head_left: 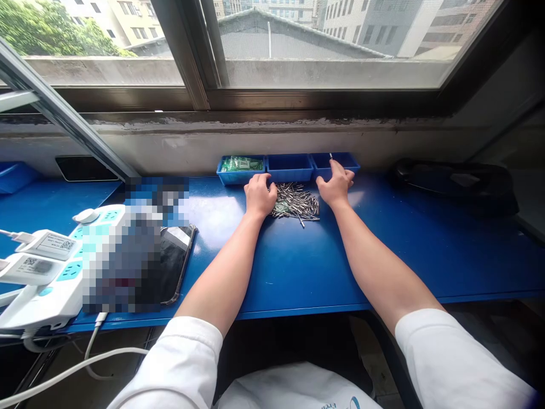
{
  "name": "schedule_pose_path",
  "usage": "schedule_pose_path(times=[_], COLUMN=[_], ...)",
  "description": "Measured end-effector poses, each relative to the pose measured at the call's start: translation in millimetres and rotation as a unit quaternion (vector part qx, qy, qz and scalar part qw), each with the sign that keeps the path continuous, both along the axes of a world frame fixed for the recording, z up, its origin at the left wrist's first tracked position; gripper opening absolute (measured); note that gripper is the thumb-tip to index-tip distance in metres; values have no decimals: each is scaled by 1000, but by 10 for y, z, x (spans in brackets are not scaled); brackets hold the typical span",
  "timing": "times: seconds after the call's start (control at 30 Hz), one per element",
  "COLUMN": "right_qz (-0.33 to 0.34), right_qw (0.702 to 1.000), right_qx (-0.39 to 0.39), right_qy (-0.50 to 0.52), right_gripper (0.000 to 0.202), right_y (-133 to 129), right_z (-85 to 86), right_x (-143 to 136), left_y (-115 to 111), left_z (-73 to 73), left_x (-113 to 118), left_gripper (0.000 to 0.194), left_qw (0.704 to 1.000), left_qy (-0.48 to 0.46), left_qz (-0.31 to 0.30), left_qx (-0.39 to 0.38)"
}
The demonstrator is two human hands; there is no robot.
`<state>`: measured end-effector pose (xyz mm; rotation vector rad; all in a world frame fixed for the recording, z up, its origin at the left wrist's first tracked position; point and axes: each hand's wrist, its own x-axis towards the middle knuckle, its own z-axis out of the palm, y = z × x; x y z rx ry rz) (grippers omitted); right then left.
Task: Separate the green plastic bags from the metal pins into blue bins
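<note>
Glossy white power strip [40, 301]; blue plastic bin [242, 177] of flat green boards [240, 163]; my left hand [259, 196], curled, grip unclear, beside heaped slim, shiny metal rods [297, 200]; my right hand [336, 184], thumb apart, at another blue bin [356, 168], a small rod [331, 156] at a fingertip, whether gripped I cannot tell; smooth blue tabletop [298, 267] beneath dark-framed windows [272, 99]
</note>
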<state>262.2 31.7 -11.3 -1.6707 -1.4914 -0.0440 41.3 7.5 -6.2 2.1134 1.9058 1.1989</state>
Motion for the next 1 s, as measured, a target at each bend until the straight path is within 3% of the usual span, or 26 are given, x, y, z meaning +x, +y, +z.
schedule_pose_path(times=[0.17, 0.3, 0.43, 0.53, 0.63, 0.73, 1.0], right_qz=[-2, 14, 42, 154, 249, 266, 285], right_qw=[998, 997, 999, 988, 964, 956, 955], right_qx=[-65, -79, -10, -11, -67, -101, -86], right_qy=[19, 12, -3, -25, -57, -67, 0], right_gripper=[73, 74, 52, 33, 30, 26, 10], right_y=[81, 22, -81, -139, -168, -163, -158], right_z=[-107, -45, 42, 44, 1, -37, -8], right_x=[101, 46, -88, -191, -270, -312, -310], left_y=[13, 6, -4, -16, -25, -36, -69], left_z=[-18, -11, -7, -5, -3, 7, 33], left_x=[-1, 2, 7, 11, 9, 7, 12], left_gripper=[24, 23, 21, 22, 24, 26, 23], left_qw=[999, 998, 997, 995, 994, 991, 990], left_qy=[2, 10, 17, 25, 43, 62, 58], left_qz=[-16, -32, -50, -70, -87, -98, -116], left_qx=[-30, -50, -59, -60, -59, -67, -51])
